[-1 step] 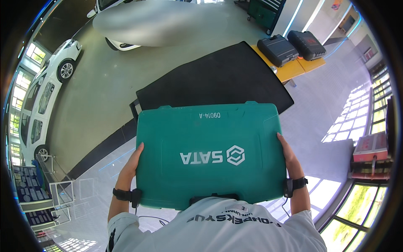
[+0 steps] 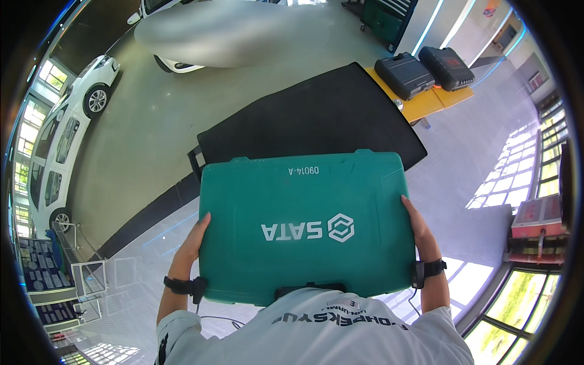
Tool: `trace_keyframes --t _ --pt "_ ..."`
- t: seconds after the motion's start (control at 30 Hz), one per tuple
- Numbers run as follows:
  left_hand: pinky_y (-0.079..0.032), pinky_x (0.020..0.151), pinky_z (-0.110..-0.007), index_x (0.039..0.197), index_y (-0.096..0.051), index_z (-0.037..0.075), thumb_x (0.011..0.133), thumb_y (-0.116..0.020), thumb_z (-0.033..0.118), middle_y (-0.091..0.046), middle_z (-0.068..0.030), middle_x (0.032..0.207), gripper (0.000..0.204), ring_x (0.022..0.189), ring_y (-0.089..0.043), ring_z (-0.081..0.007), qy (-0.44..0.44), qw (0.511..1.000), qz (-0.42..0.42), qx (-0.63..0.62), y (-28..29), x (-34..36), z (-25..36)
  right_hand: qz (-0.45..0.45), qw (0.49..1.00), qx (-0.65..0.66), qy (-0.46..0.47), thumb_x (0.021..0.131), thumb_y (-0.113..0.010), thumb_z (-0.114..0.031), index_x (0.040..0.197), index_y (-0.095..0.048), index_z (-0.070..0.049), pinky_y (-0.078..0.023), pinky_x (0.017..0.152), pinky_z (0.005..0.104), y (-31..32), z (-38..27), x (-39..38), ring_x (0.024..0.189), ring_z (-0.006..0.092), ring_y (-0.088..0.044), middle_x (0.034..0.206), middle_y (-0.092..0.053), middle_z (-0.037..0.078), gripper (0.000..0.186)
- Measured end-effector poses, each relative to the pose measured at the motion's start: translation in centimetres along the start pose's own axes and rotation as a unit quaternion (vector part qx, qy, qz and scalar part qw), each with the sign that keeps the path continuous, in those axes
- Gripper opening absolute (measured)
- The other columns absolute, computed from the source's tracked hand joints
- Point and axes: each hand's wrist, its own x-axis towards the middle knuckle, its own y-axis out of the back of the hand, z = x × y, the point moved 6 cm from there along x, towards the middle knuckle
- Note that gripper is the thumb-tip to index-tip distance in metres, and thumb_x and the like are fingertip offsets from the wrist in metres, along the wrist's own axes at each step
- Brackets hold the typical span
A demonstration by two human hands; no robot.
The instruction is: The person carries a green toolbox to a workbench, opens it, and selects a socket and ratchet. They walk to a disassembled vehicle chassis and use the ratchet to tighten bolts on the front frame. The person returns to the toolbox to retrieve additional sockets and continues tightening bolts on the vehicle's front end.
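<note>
Mostly smooth, rectangular green case (image 2: pixel 307 198)

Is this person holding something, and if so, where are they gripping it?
Yes, a green case, by its two short sides: left hand on the left, right hand on the right. Most fingers are hidden.

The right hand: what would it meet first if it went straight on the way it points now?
The green hard-shell carrying case, whose right edge the right hand touches. Past it, the black tabletop seems next in line, though the depth is unclear.
</note>
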Motion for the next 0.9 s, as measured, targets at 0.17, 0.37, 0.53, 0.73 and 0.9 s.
trace_keyframes --t 0.17,0.37,0.53,0.73,0.9 --pt "-0.041 0.098 -0.032 0.140 -0.036 -0.002 0.094 -0.057 0.039 -0.052 -0.0151 0.129 0.065 0.115 -0.052 -0.0220 -0.091 0.983 0.040 0.152 2.3 -4.6 -0.4 -0.042 0.999 0.020 -0.023 0.098 -0.040 -0.049 0.131 -0.049 0.003 -0.047 0.092 0.0298 -0.8 1.9 -0.8 0.107 0.0200 -0.057 0.119 -0.058 0.014 0.062" --pt "-0.041 0.096 -0.032 0.135 -0.044 -0.002 0.091 -0.061 0.030 -0.057 -0.0112 0.122 0.057 0.112 -0.053 -0.0188 -0.086 0.972 0.218 -0.028 0.5 -8.4 -9.5 -0.031 0.991 0.121 -0.044 0.100 -0.029 -0.050 0.136 -0.046 -0.004 -0.047 0.096 0.0351 1.3 3.2 -1.4 0.112 0.0227 -0.057 0.123 -0.058 0.011 0.061" --pt "-0.044 0.092 -0.033 0.130 -0.048 -0.009 0.085 -0.062 0.015 -0.060 -0.0159 0.117 0.053 0.105 -0.057 -0.0220 -0.188 0.938 0.228 -0.180 -2.3 -8.8 -8.5 -0.020 0.999 0.044 -0.015 0.098 -0.033 -0.036 0.118 -0.058 -0.002 -0.054 0.082 0.0367 3.2 0.1 2.6 0.093 0.0239 -0.065 0.105 -0.066 0.012 0.046" --pt "-0.043 0.095 -0.033 0.132 -0.045 -0.010 0.083 -0.061 0.012 -0.057 -0.0166 0.120 0.056 0.108 -0.056 -0.0228 -0.250 0.923 0.270 -0.114 -6.0 -9.8 -5.6 -0.047 0.994 0.056 -0.086 0.094 -0.044 -0.038 0.112 -0.057 0.000 -0.054 0.079 0.0376 6.6 -2.6 7.7 0.091 0.0248 -0.064 0.102 -0.064 0.014 0.044" --pt "-0.040 0.098 -0.033 0.132 -0.045 -0.009 0.082 -0.061 0.012 -0.055 -0.0174 0.123 0.056 0.113 -0.053 -0.0235 -0.270 0.885 0.364 -0.106 -7.3 -9.2 -9.5 0.082 0.989 0.119 -0.029 0.088 -0.053 -0.036 0.108 -0.055 0.001 -0.053 0.074 0.0408 9.6 -1.1 12.7 0.083 0.0278 -0.062 0.096 -0.061 0.014 0.041"
